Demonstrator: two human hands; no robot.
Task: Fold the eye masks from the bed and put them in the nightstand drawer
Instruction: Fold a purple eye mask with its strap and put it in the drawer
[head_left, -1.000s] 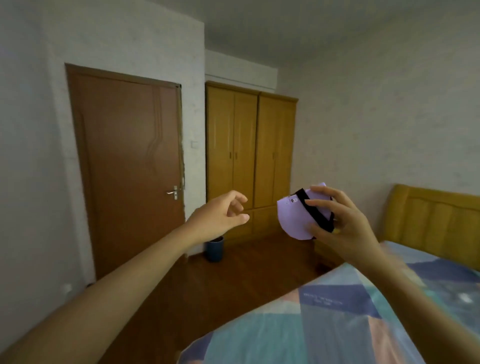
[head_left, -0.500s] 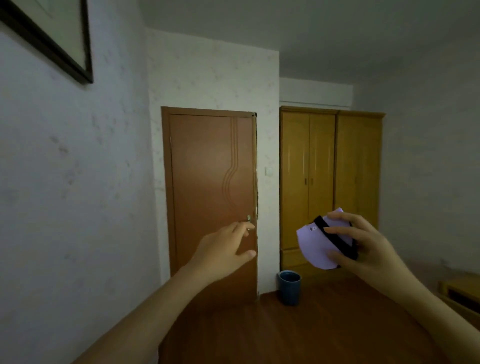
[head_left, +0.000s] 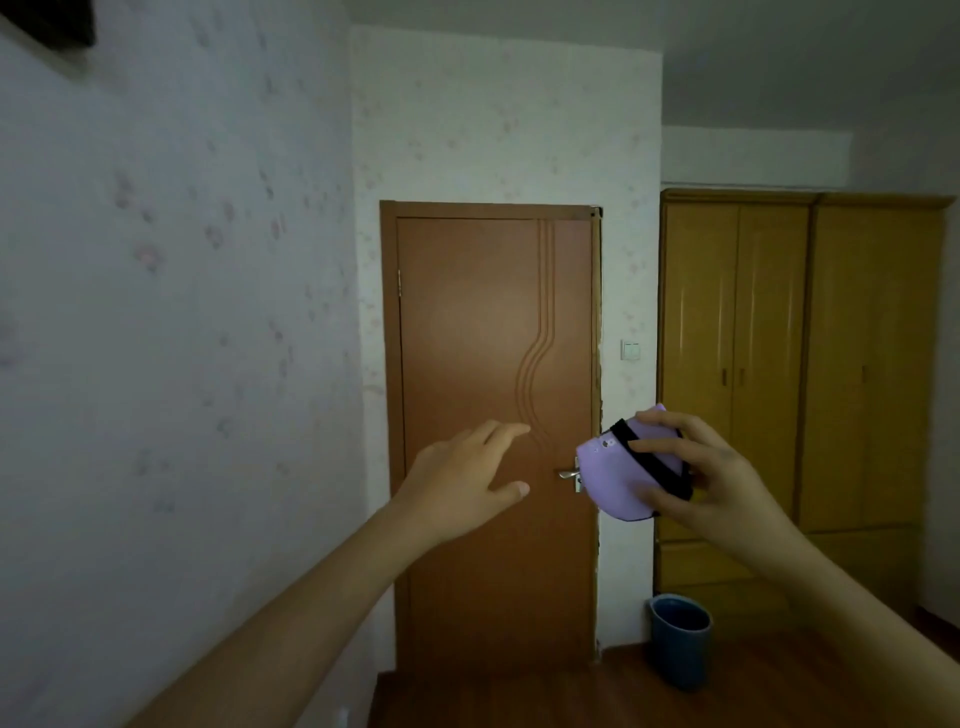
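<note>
A folded lilac eye mask (head_left: 610, 475) with a black strap across it is held up in the air in front of me. My right hand (head_left: 711, 478) grips it, fingers over the top and thumb underneath. My left hand (head_left: 462, 483) hovers to the left of the mask, apart from it, with fingers spread and holding nothing. The bed and the nightstand are out of view.
A brown door (head_left: 493, 415) with a metal handle (head_left: 569, 474) stands straight ahead. A yellow wooden wardrobe (head_left: 800, 374) fills the right side. A blue bin (head_left: 679, 639) sits on the wood floor between them. A wallpapered wall (head_left: 171, 338) runs along my left.
My view has swung left, away from the bed, so the door is now ahead. My right hand keeps its grip on the mask. My left hand's fingers have spread wider.
</note>
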